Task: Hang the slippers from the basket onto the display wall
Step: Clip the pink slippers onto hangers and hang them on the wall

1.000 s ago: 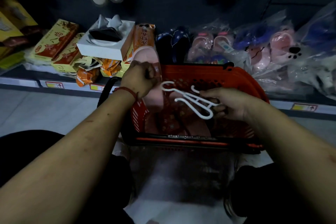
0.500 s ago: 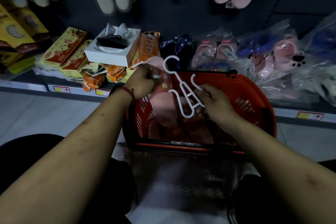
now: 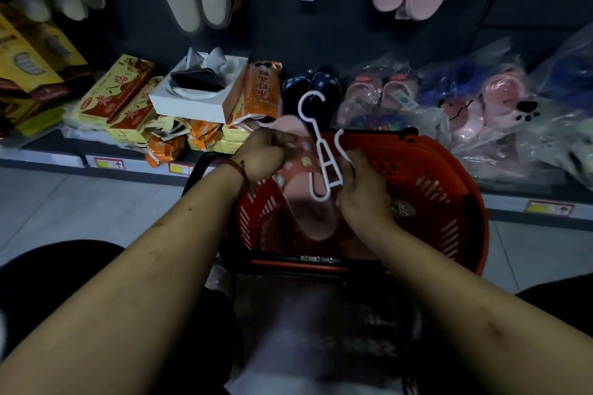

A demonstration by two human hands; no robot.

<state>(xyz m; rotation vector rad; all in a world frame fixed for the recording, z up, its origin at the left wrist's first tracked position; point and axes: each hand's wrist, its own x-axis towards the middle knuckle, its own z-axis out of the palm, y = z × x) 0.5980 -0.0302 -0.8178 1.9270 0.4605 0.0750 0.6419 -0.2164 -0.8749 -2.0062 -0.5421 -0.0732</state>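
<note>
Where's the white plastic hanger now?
Head view, centre: the right hand holds the white plastic hanger upright over the red plastic basket, against the pink slipper the left hand grips.

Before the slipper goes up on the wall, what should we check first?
1. Left grip holds the pink slipper: ok.
2. Right grip holds the white hanger: ok.
3. Hanger hook points up, free of the basket: ok.
4. Hanger fastened to the slipper: cannot tell, they overlap.
5. Free peg on the wall: cannot tell, no peg shows.
</note>
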